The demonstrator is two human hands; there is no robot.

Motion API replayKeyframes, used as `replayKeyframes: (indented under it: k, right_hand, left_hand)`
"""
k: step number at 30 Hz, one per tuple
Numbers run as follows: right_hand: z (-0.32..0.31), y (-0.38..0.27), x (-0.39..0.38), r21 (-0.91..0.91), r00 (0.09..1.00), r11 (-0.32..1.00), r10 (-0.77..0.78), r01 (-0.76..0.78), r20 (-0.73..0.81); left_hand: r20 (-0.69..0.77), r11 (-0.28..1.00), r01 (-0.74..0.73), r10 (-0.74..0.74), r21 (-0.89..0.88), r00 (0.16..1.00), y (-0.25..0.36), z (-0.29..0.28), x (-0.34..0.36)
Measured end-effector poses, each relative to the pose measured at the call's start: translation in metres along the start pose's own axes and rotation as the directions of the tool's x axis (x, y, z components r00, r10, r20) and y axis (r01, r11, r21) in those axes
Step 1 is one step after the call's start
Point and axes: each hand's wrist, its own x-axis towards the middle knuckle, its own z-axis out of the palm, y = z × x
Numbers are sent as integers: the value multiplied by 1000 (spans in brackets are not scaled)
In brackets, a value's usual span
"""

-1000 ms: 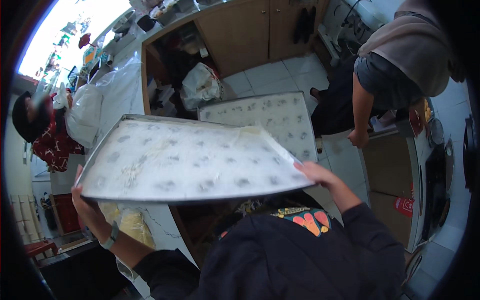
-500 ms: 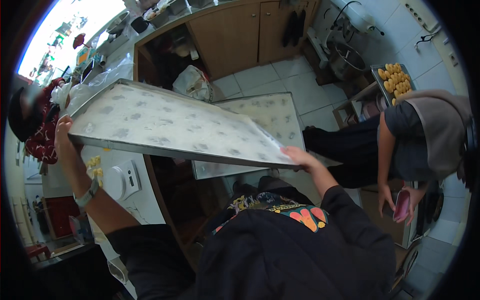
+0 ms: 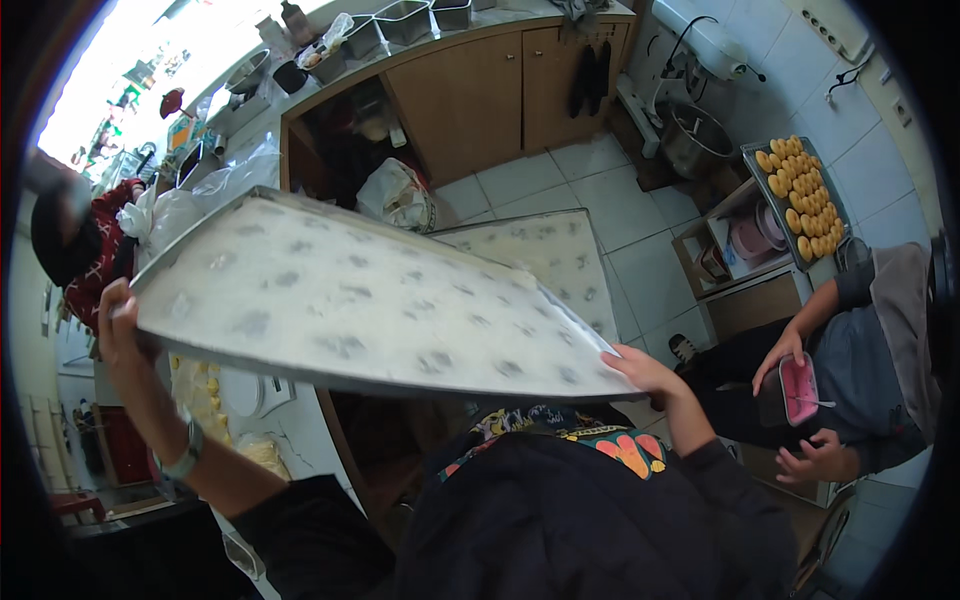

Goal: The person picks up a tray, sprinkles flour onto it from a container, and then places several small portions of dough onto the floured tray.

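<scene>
I hold up a large metal-rimmed tray point(image 3: 360, 300) lined with pale paper, dusted white and marked with dark, faint blotches. My left hand point(image 3: 130, 330) grips its near left corner, fingers wrapped round the rim. My right hand point(image 3: 645, 372) is closed on the right edge, thumb on top beside a raised strip of the paper. Beneath and behind it a similar tray point(image 3: 540, 250) lies low down, partly hidden by the one I carry.
A person point(image 3: 875, 350) at right holds a pink-filled container point(image 3: 798, 388); another point(image 3: 75, 240) is at the left counter. A tray of golden pastries point(image 3: 805, 200), a stand mixer point(image 3: 700, 35), a plastic bag point(image 3: 395, 190) on the floor and wooden cupboards point(image 3: 455, 95) surround me.
The held tray rose in view, then dropped slightly. The person at right shifted lower, uncovering the pastry tray; the pink container has appeared in their hands.
</scene>
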Motion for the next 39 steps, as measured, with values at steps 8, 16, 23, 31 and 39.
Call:
replayKeyframes:
  k: [8,16,23,31,39]
  right_hand:
    - [41,3,46,-136,994,989,67,-55,87]
    - [20,-1,40,-25,954,958,287,-286,91]
    - [-17,19,-1,141,987,977,162,-160,-4]
    - [-86,-16,-12,77,899,974,-166,214,-406]
    - [-118,-168,-117,-367,618,892,-447,262,-646]
  left_hand:
    - [111,940,-223,200,259,973,-25,7,34]
    - [91,976,-54,36,210,995,-16,3,14]
    - [5,1000,12,-12,-2,1000,-7,-26,-31]
    - [4,867,218,-242,-449,970,-107,-3,-96]
    - [717,294,824,-407,-484,566,-252,61,-218]
